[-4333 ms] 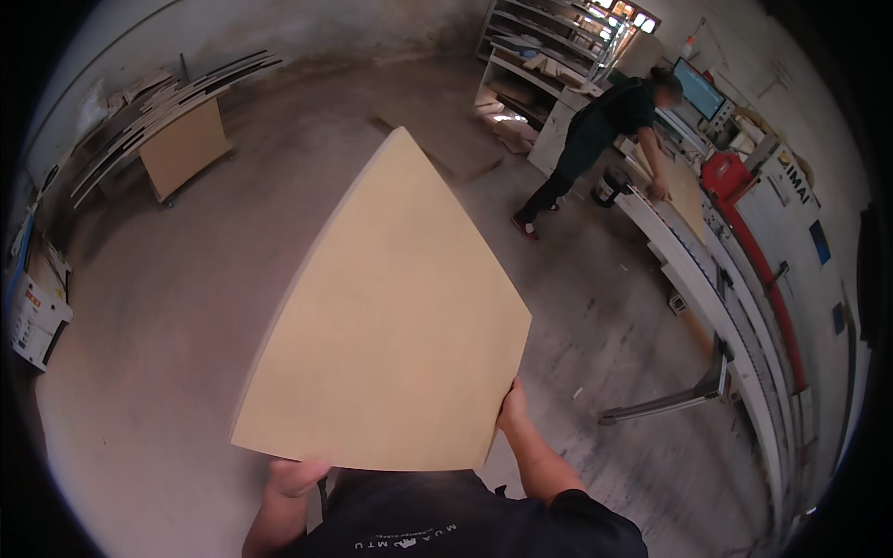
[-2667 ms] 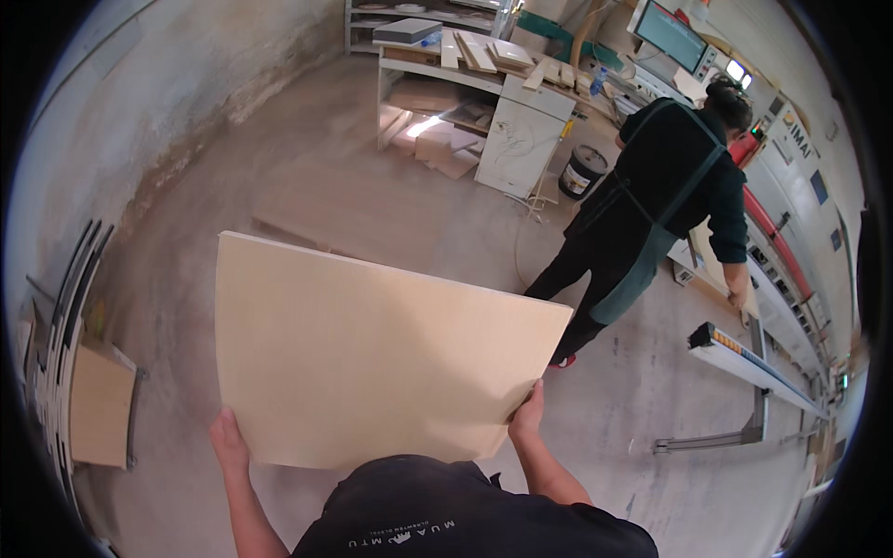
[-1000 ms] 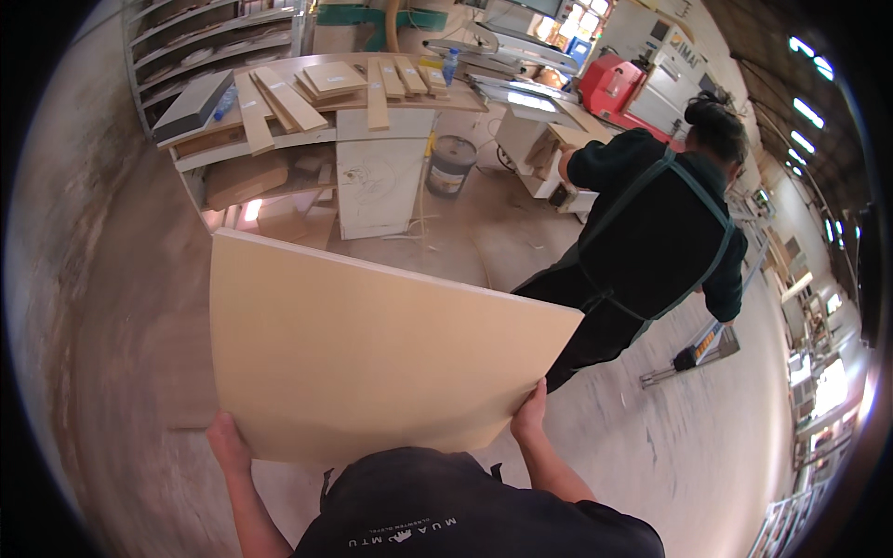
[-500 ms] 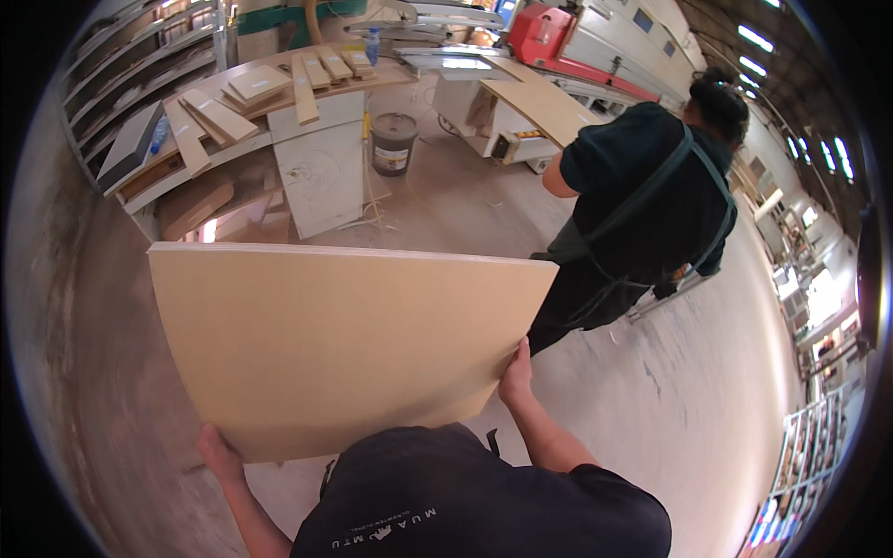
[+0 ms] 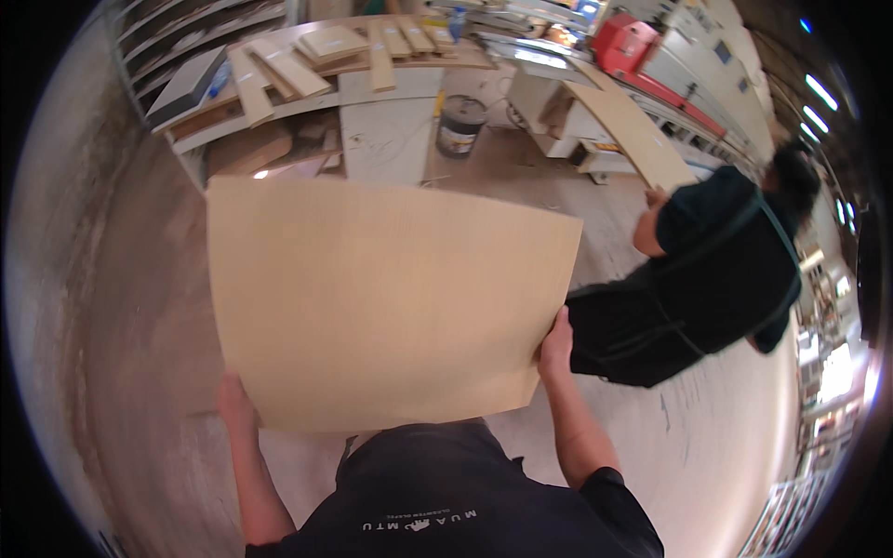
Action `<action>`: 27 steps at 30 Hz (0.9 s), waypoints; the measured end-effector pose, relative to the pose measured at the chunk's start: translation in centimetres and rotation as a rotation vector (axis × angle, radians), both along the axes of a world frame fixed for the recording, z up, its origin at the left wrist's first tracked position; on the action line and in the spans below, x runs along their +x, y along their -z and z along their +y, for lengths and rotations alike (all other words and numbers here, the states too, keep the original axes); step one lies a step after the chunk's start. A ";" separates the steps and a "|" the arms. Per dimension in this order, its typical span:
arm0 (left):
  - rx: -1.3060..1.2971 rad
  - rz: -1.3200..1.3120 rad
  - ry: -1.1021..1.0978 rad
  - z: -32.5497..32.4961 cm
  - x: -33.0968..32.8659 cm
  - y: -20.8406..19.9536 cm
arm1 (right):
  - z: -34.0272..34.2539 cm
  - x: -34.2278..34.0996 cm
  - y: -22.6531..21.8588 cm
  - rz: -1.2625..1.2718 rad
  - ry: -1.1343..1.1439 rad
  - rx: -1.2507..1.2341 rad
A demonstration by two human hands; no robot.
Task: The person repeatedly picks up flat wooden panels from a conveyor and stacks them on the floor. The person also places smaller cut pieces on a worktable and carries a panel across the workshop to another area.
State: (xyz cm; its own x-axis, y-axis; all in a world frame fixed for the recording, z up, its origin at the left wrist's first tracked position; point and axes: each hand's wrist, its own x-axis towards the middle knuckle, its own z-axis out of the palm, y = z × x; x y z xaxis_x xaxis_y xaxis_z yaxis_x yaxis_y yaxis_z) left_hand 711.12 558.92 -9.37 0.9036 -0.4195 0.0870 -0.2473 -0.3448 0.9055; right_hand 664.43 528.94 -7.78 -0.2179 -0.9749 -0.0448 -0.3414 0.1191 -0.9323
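A large, light wood-coloured panel [image 5: 391,298] is held up in front of my body, its broad face toward me. My left hand [image 5: 238,405] grips its lower left edge, and the fingers behind the panel are hidden. On the opposite side my right hand [image 5: 555,346] is closed round the right edge, the thumb lying along it. The panel's bottom edge hangs just ahead of my dark shirt [image 5: 419,493].
A co-worker [image 5: 707,251] in dark clothes stands close by on the right, reaching toward a long board [image 5: 633,130] on a machine. Ahead, a workbench [image 5: 391,112] carries several wooden strips [image 5: 279,67]. A dark bucket [image 5: 459,126] stands beside it. A wall [image 5: 65,186] runs along the left.
The panel's top edge has risen in the picture, and its face shows more squarely. Bench, bucket and co-worker have shifted rightward in view. Both hands keep their hold.
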 end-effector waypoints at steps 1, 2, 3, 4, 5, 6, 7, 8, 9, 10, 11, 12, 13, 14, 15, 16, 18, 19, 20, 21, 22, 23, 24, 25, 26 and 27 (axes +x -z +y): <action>0.001 0.042 0.051 -0.8 0.2 -0.9 | -1.4 0.7 -0.8 -0.045 0.020 0.063; -0.017 0.128 0.092 -1.8 0.7 -2.1 | -3.3 1.2 -2.1 -0.037 -0.040 0.217; 0.002 0.215 0.113 -2.7 0.8 -3.1 | -5.0 2.5 -3.1 -0.135 -0.032 0.248; -0.004 0.288 0.132 -3.6 0.9 -4.1 | -6.7 4.3 -4.0 -0.230 -0.023 0.282; -0.052 0.339 0.179 -4.8 1.4 -5.2 | -7.4 5.4 -5.1 -0.225 -0.035 0.213; -0.017 0.342 0.186 -6.1 2.1 -6.3 | -9.2 6.7 -6.5 -0.077 -0.093 0.217; -0.015 0.326 0.220 -7.6 2.7 -7.3 | -10.5 8.3 -7.5 -0.107 -0.108 0.206; -0.012 0.313 0.253 -9.4 3.4 -8.3 | -11.8 9.4 -8.5 -0.136 -0.124 0.196; -0.058 0.351 0.295 -11.5 4.5 -9.4 | -14.0 10.6 -9.4 -0.127 -0.119 0.277; -0.104 0.395 0.339 -13.9 5.9 -10.5 | -16.6 12.1 -9.9 -0.146 -0.138 0.281; -0.052 0.346 0.404 -16.1 7.9 -12.2 | -19.5 13.5 -10.0 -0.167 -0.156 0.283; 0.040 0.308 0.445 -18.2 9.8 -13.8 | -22.6 14.6 -9.9 -0.185 -0.171 0.291; -0.067 0.350 0.486 -20.2 11.2 -15.2 | -26.6 16.2 -9.7 -0.332 -0.227 0.339; -0.192 0.384 0.554 -22.7 12.5 -16.3 | -30.6 17.5 -9.6 -0.312 -0.251 0.318; -0.276 0.361 0.543 -25.5 13.9 -17.1 | -34.4 18.9 -9.4 -0.292 -0.269 0.305; -0.371 0.329 0.543 -27.9 15.0 -17.7 | -37.5 19.8 -9.3 -0.264 -0.281 0.307; -0.779 0.605 0.478 -33.3 15.8 -17.2 | -43.7 21.5 -10.7 -0.241 -0.273 0.388; -1.008 0.732 0.487 -36.3 16.5 -16.8 | -46.1 22.5 -11.6 -0.251 -0.303 0.358; -1.074 0.733 0.326 -39.3 17.4 -16.4 | -48.1 23.7 -12.6 -0.325 -0.365 0.315; -1.162 0.750 0.229 -42.3 18.3 -16.0 | -50.1 25.0 -13.8 -0.317 -0.377 0.324; -1.252 0.758 0.152 -45.2 19.2 -15.6 | -51.7 26.3 -14.9 -0.311 -0.390 0.330; -1.260 0.726 0.032 -48.1 20.5 -15.4 | -52.9 27.5 -15.5 -0.330 -0.429 0.321; -1.275 0.683 -0.058 -51.3 22.0 -15.4 | -54.1 28.9 -16.0 -0.357 -0.471 0.304; -1.277 0.634 -0.161 -54.0 23.6 -15.5 | -55.6 30.4 -16.6 -0.389 -0.517 0.278; -1.291 0.596 -0.195 -56.2 25.3 -15.7 | -57.0 32.2 -16.7 -0.333 -0.508 0.254; -1.284 0.561 -0.247 -58.2 27.1 -15.6 | -58.5 34.1 -16.5 -0.301 -0.523 0.226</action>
